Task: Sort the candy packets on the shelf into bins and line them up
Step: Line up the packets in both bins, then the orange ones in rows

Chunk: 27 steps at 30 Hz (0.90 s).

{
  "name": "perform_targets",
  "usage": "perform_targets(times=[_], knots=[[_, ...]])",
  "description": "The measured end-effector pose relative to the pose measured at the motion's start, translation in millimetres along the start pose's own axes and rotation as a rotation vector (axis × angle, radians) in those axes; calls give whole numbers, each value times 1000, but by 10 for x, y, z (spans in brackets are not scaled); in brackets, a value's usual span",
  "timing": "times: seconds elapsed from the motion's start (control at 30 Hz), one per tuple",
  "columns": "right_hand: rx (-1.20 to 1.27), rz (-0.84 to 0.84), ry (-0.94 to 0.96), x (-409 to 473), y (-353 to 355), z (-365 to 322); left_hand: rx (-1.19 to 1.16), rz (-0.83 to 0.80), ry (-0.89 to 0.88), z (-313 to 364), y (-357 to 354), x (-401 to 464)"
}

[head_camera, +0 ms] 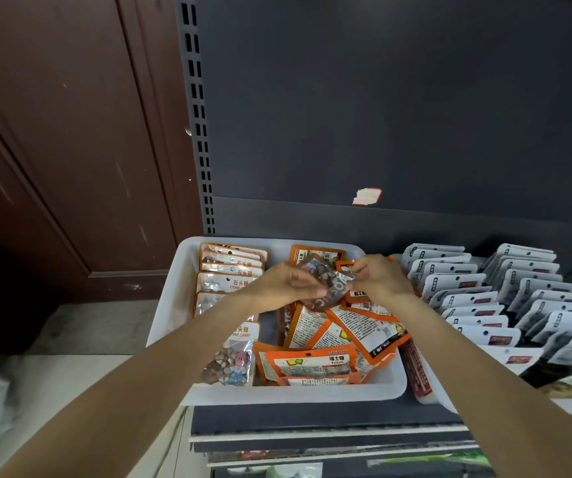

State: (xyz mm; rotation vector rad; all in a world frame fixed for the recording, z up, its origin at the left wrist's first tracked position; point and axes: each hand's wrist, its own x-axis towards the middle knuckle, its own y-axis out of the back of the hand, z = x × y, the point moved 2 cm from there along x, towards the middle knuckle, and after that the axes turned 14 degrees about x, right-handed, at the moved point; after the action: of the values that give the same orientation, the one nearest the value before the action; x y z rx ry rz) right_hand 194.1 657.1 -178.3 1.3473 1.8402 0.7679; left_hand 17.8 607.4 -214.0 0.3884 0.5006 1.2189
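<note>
A clear-fronted packet [233, 353] in the white bin [164, 315] is showing "STONE CANDY"; the packets lined up behind it [231, 270] are showing "石头糖". An orange packet [312, 365] is reading "瑞士糖 SUGAR".

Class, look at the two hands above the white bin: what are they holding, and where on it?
Both hands hold one clear, orange-trimmed stone-candy packet: left hand at its left edge, right hand pinching its upper right corner.

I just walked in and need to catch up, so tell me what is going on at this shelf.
A person is sorting candy packets. Both hands, left hand and right hand, hold one stone candy packet above the white bin. On the bin's left side, stone candy packets stand in a row; on its right, orange packets lie in a loose heap. Beside it, white packets are already lined up.
</note>
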Motion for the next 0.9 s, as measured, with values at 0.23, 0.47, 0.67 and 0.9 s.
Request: perform_targets(times=[0.23, 0.47, 0.67, 0.9], knots=[[-169, 81, 68, 13, -88, -2, 363, -60, 43, -83, 121, 145], [-171, 61, 85, 37, -80, 94, 373, -63, 144, -40, 67, 212], [-144, 46, 70, -4, -56, 75, 191, 315, 279, 2, 321, 195], [-174, -19, 122, -108, -142, -132, 448, 601, 105, 173, 849, -307]])
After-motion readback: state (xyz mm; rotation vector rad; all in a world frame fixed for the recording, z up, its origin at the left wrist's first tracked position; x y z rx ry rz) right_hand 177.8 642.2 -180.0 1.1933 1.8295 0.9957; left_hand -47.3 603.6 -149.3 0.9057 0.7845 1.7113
